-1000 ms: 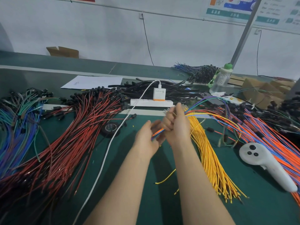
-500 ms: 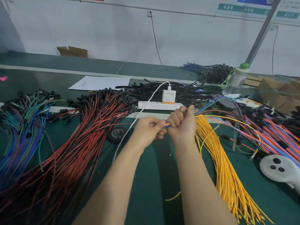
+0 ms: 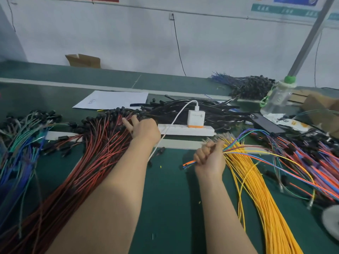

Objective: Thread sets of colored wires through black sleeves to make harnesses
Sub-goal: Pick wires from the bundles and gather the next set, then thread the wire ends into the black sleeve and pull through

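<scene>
Right of centre, the right hand [image 3: 209,159] is fisted round a gathered, unsleeved set of colored wires [image 3: 189,164], while the left hand [image 3: 145,129], fingers spread and apparently empty, lies on the red wires [image 3: 102,143] beside the black sleeves [image 3: 183,107] at upper centre.

Yellow wires [image 3: 260,189], red-and-black wires [image 3: 95,153], green table [image 3: 165,198]

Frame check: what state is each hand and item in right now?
Left hand: open, fingers spread on the red wires' black ends.
Right hand: fist gripping the coloured wire set, ends poking out left.
Charger: plugged into power strip.
Bottle: upright, green cap on.
Cardboard box: flap open.
</scene>
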Demonstrator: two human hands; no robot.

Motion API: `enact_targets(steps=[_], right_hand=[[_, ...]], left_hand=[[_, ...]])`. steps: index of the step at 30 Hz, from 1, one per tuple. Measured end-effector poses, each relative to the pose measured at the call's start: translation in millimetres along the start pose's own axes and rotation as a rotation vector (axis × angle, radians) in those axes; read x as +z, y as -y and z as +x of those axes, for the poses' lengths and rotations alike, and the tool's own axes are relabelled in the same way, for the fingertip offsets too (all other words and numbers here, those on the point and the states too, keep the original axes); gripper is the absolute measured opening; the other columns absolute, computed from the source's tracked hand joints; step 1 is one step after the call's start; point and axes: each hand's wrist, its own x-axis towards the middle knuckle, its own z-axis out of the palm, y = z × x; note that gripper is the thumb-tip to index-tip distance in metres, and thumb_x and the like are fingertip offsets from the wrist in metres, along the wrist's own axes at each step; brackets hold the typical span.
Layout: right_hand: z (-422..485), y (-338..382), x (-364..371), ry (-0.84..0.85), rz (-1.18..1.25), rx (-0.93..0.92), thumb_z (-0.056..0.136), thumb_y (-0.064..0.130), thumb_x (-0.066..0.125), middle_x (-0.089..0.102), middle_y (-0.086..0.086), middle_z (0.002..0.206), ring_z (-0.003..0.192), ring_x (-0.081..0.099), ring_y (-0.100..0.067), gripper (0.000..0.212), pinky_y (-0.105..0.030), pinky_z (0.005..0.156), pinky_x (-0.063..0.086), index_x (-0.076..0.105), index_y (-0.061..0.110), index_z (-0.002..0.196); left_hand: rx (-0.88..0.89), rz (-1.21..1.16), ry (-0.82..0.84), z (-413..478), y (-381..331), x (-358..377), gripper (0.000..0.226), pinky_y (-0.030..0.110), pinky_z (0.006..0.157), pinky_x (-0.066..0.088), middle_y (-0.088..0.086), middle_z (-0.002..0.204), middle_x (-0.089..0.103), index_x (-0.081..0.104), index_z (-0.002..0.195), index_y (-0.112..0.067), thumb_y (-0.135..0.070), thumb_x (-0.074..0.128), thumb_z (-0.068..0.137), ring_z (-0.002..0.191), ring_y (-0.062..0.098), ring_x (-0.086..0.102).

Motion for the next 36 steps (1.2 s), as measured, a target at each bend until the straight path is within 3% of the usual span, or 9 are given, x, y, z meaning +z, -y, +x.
enact_targets(steps=[7,10,15,18,20,23,25,32,36], right_hand=[[1.1,-2.7,1.2,-0.027,-0.028,-0.009,0.103,0.044,0.03,0.021,0.008,0.041,0.031,0.014,-0.006,0.048,-0.019,0.035,0.01,0.039,0.016,0.064],[-0.2,-3.4,0.9,-0.034,-0.036,-0.003,0.103,0.043,0.029,0.02,0.008,0.041,0.031,0.014,-0.006,0.049,-0.02,0.035,0.01,0.04,0.016,0.065],[-2.8,-2.8,0.5,-0.04,-0.024,0.005,0.103,0.045,0.03,0.021,0.008,0.039,0.03,0.015,-0.006,0.051,-0.019,0.033,0.011,0.043,0.014,0.065],[-3.3,-2.3,-0.6,-0.034,-0.003,0.007,0.103,0.044,0.029,0.02,0.009,0.039,0.03,0.014,-0.005,0.05,-0.018,0.032,0.012,0.043,0.014,0.065],[-3.6,-1.6,0.1,-0.04,0.0,0.011,0.104,0.044,0.028,0.02,0.009,0.039,0.03,0.014,-0.005,0.05,-0.018,0.032,0.011,0.043,0.013,0.066],[-7.6,1.3,3.5,-0.034,-0.013,0.024,0.103,0.045,0.028,0.02,0.009,0.039,0.029,0.014,-0.004,0.05,-0.017,0.032,0.011,0.045,0.012,0.069],[-13.2,5.4,7.7,0.0,-0.017,0.05,0.102,0.048,0.028,0.019,0.009,0.039,0.03,0.013,-0.004,0.051,-0.017,0.033,0.01,0.051,0.011,0.076],[-44.6,39.9,15.5,0.174,-0.205,0.12,0.092,0.062,0.039,0.051,0.002,0.049,0.029,0.018,-0.003,0.058,-0.015,0.031,0.014,0.058,0.01,0.107],[-61.4,54.5,8.7,0.188,-0.367,0.104,0.093,0.051,0.05,0.055,0.005,0.055,0.031,0.02,-0.003,0.044,-0.015,0.031,0.018,0.057,0.012,0.113]], left_hand=[[-0.042,0.09,0.054,11.5,-7.1,27.1,0.045,0.063,0.106,-0.016,0.007,0.148,0.036,0.056,0.125,-0.015,-0.009,0.04,0.083,0.144,0.038,-0.004],[-0.06,0.096,0.041,12.2,-12.6,27.6,0.047,0.06,0.109,-0.011,0.011,0.152,0.026,0.052,0.13,-0.016,-0.011,0.047,0.083,0.143,0.038,0.0],[-0.084,0.047,-0.031,1.9,-13.1,21.1,0.046,0.052,0.114,0.001,0.015,0.148,0.027,0.052,0.128,-0.012,-0.012,0.057,0.082,0.14,0.034,0.011],[-0.043,-0.136,-0.312,-6.5,-8.3,-3.4,0.041,0.045,0.11,0.018,0.016,0.141,0.036,0.045,0.13,-0.004,-0.018,0.052,0.092,0.132,0.032,0.025],[0.039,-0.442,-0.592,-15.7,-1.5,-35.4,0.034,0.034,0.099,0.03,0.015,0.132,0.042,0.046,0.125,-0.002,-0.018,0.048,0.095,0.124,0.029,0.036],[0.207,-0.823,-0.942,-41.9,11.3,-88.9,0.019,0.015,0.076,0.034,0.011,0.116,0.046,0.051,0.11,0.0,-0.007,0.048,0.093,0.095,0.02,0.05],[0.27,-0.985,-1.093,-59.9,22.0,-114.8,0.016,0.007,0.072,0.036,0.007,0.109,0.044,0.051,0.104,0.001,-0.001,0.048,0.089,0.084,0.014,0.049],[0.182,-1.217,-1.033,-106.4,43.8,-124.5,0.017,0.019,0.085,0.045,0.011,0.108,0.052,0.045,0.1,-0.012,-0.001,0.05,0.088,0.088,0.012,0.052],[0.22,-1.141,-1.121,-132.3,51.3,-122.3,0.019,0.008,0.077,0.038,0.009,0.105,0.047,0.051,0.105,-0.001,0.001,0.047,0.086,0.081,-0.001,0.049]])
